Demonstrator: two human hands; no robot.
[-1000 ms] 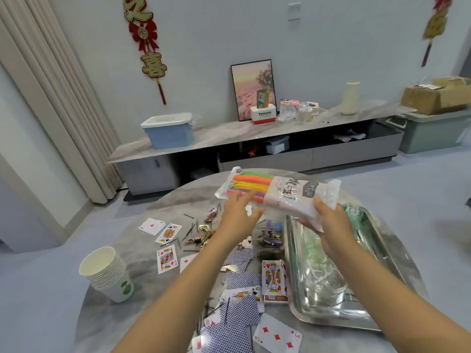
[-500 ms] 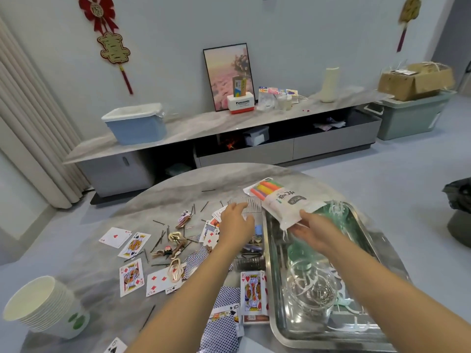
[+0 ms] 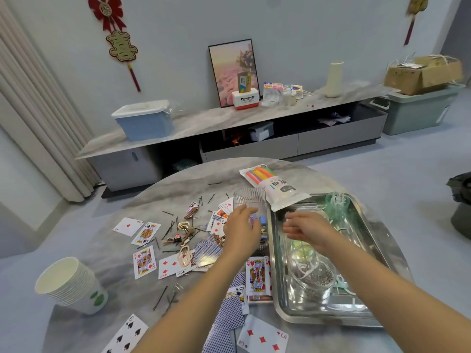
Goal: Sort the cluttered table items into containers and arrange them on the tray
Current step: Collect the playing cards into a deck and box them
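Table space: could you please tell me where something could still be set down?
Bare patches: the table behind the pins, left of the straw pack; and between the cups and the cards. Crowded: the middle, left of the tray, which is full too.

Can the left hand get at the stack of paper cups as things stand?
Probably yes. The left hand is over the clear box by the tray, and only flat playing cards and hairpins lie on the table between it and the paper cups.
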